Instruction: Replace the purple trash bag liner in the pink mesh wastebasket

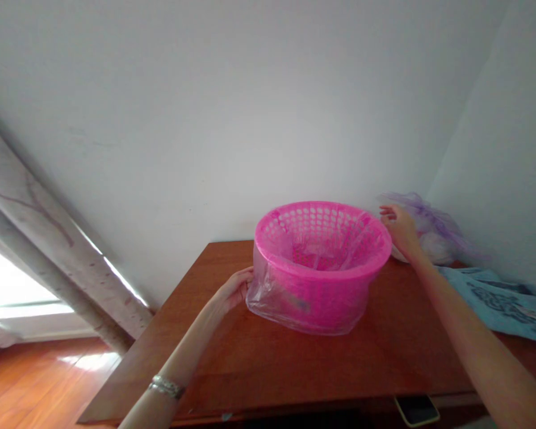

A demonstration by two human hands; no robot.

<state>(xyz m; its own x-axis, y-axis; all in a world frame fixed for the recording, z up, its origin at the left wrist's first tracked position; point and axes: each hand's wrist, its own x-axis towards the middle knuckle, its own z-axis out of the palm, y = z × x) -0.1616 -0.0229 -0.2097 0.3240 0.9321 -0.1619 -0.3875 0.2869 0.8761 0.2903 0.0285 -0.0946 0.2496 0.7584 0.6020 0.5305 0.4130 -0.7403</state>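
Observation:
A bright pink plastic basket (312,275) with a perforated wall stands on the wooden table. A thin, clear plastic bag (272,298) lines it and is folded over the rim, hanging down around the outside. At the basket's left side, my left hand (237,288) has its fingers closed on the hanging edge of the bag; the fingertips are partly hidden. My right hand (397,225) is just off the right rim, fingers loosely bent and apart, holding nothing that I can see.
Behind my right hand sits a tied purple translucent bag (435,229) with pale contents. A light blue printed cloth (495,301) lies on the right of the brown table (232,363). A phone (416,410) is at the front edge. Curtains (49,220) hang at left.

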